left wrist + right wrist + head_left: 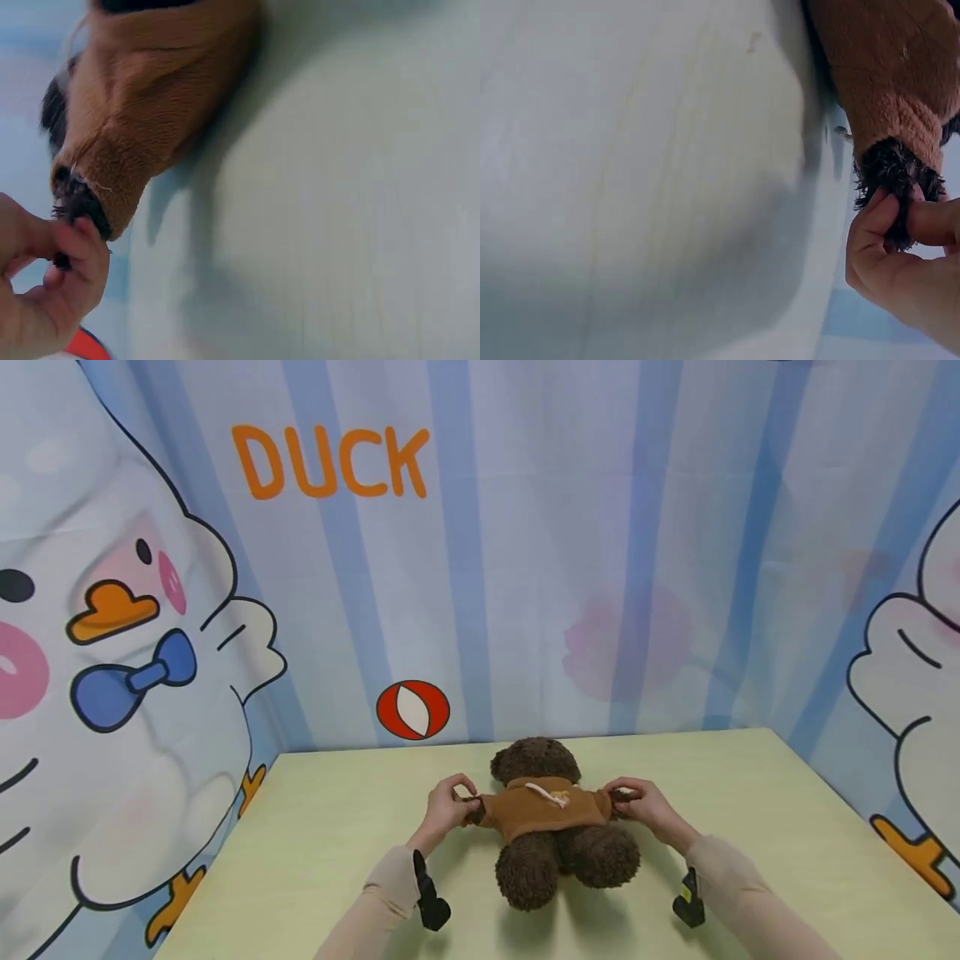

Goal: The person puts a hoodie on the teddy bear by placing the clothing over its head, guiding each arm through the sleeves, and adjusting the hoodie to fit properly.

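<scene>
A dark brown teddy bear (pixel 528 868) in a brown sweater (pixel 551 810) lies on its back on the table, head toward the far edge and legs toward the near side. White drawstrings and a small emblem show on the sweater's chest. My left hand (pixel 448 810) pinches the furry paw that sticks out of the sleeve on the left. On the other side, my right hand (pixel 647 803) pinches the opposite paw between thumb and fingers. Both arms of the bear are spread outward. Close up, the right wrist view shows the dark fur (pixel 896 176) between my fingertips.
The pale yellow table (pixel 337 827) reaches back to a striped blue and white curtain (pixel 525 568) with duck drawings and the word DUCK. Black wrist cameras (pixel 431 897) hang under both of my sleeves, close over the table.
</scene>
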### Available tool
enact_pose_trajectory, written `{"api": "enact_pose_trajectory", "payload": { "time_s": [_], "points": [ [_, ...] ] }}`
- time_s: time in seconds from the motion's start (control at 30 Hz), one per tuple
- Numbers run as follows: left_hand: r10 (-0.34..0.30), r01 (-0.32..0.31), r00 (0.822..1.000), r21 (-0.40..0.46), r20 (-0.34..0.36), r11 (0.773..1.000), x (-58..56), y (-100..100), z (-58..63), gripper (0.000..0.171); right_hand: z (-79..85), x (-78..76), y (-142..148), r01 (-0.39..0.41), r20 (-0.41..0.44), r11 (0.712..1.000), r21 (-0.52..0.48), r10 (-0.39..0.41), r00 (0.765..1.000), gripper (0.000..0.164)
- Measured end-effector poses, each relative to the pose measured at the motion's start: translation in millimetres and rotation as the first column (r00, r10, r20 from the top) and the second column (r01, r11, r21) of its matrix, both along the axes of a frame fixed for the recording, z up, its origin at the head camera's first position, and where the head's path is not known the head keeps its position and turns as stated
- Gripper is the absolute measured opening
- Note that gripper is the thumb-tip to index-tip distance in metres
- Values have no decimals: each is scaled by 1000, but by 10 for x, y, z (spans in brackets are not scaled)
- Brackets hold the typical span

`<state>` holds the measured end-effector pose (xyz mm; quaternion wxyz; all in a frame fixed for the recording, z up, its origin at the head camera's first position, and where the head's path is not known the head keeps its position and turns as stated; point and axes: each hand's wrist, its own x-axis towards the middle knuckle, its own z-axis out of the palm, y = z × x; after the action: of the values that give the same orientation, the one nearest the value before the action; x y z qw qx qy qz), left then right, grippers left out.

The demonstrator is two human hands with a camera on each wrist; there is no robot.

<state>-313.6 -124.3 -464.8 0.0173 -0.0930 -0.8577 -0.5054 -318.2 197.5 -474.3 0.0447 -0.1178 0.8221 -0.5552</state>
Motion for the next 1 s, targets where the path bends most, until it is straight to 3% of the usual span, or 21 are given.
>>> {"api": "enact_pose_trajectory", "payload": {
  "time_s": [0.03, 0.07, 0.1, 0.13, 0.17, 0.2, 0.23, 0.27, 0.33, 0.4, 0.43, 0.47, 0.53, 0.67, 0.73, 0.8, 0.87, 0.9, 0.97, 1.0],
  "points": [
    [-37, 24, 995, -138, -90, 990, 39, 36, 13, 22, 7, 16, -5, 2, -68, 998, 61, 2, 998, 27],
    [-83, 20, 977, -305, -196, 952, 110, 88, 21, 30, 12, 54, -14, 8, -146, 991, 133, 11, 989, 26],
    [-144, -11, 945, -470, -293, 883, 182, 145, 30, 39, 18, 104, -31, 33, -219, 978, 206, 14, 976, 25],
    [-217, -60, 901, -604, -376, 795, 249, 204, 39, 49, 27, 162, -52, 61, -296, 959, 276, 25, 955, 26],
    [-294, -119, 851, -705, -436, 700, 306, 261, 53, 57, 29, 218, -72, 100, -372, 932, 349, 40, 927, 29],
    [-369, -172, 797, -766, -477, 619, 358, 315, 68, 63, 34, 272, -92, 128, -452, 904, 407, 78, 889, 31],
    [-433, -203, 751, -799, -498, 566, 393, 361, 75, 66, 50, 327, -120, 148, -523, 881, 450, 125, 843, 34],
    [-489, -203, 720, -823, -493, 531, 424, 393, 84, 69, 49, 365, -148, 174, -589, 853, 492, 179, 788, 41],
    [-563, -130, 703, -857, -434, 499, 435, 427, 86, 74, 81, 432, -217, 197, -691, 831, 520, 274, 669, 57],
    [-594, -93, 704, -879, -390, 467, 433, 463, 72, 78, 105, 454, -266, 210, -753, 817, 538, 353, 555, 66],
    [-598, -96, 705, -887, -381, 452, 430, 482, 53, 78, 123, 466, -288, 200, -769, 819, 538, 380, 515, 69],
    [-603, -115, 702, -896, -380, 430, 429, 501, 34, 79, 137, 479, -305, 173, -771, 824, 539, 400, 495, 69],
    [-610, -179, 675, -895, -414, 410, 423, 534, -12, 65, 172, 519, -341, 139, -760, 822, 552, 427, 490, 70],
    [-588, -307, 608, -842, -533, 445, 395, 549, -100, 22, 201, 572, -403, 123, -726, 799, 588, 455, 515, 66],
    [-578, -331, 592, -823, -562, 461, 385, 531, -137, 9, 193, 573, -430, 137, -717, 779, 612, 473, 512, 63],
    [-580, -354, 581, -819, -571, 451, 376, 513, -169, 7, 180, 565, -452, 161, -727, 770, 618, 482, 489, 61],
    [-585, -364, 577, -821, -569, 440, 372, 497, -179, 5, 140, 536, -447, 188, -743, 764, 617, 486, 460, 58],
    [-584, -358, 583, -824, -564, 439, 368, 491, -177, 5, 131, 528, -442, 180, -748, 776, 605, 476, 462, 56],
    [-571, -308, 609, -828, -550, 469, 364, 474, -149, 4, 126, 526, -418, 123, -746, 818, 563, 438, 502, 57],
    [-558, -262, 636, -830, -533, 493, 365, 461, -124, 4, 122, 526, -397, 95, -735, 833, 545, 419, 533, 59]
  ]
}}
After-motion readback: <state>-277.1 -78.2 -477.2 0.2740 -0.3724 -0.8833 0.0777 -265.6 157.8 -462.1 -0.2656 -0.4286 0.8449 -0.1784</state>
